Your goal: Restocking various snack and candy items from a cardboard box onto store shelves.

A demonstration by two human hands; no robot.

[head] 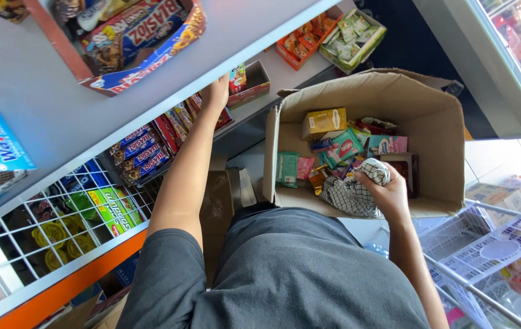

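My left hand (215, 92) reaches forward to the grey shelf edge, touching a small colourful packet (238, 77) in a red open tray (254, 85); whether the fingers close on it is hidden by the shelf. My right hand (387, 189) is inside the open cardboard box (431, 122), gripping a black-and-white checked cloth (352, 194). The box holds several small snack packets, among them a yellow carton (324, 122) and green packets (287, 169).
Grey shelves (59, 109) on the left carry biscuit and wafer boxes. A white wire basket (47, 231) holds more snacks. Orange and green trays (333, 36) sit at the shelf's far end. A white wire rack (486, 244) stands at the right, a glass-door cooler (510, 55) beyond.
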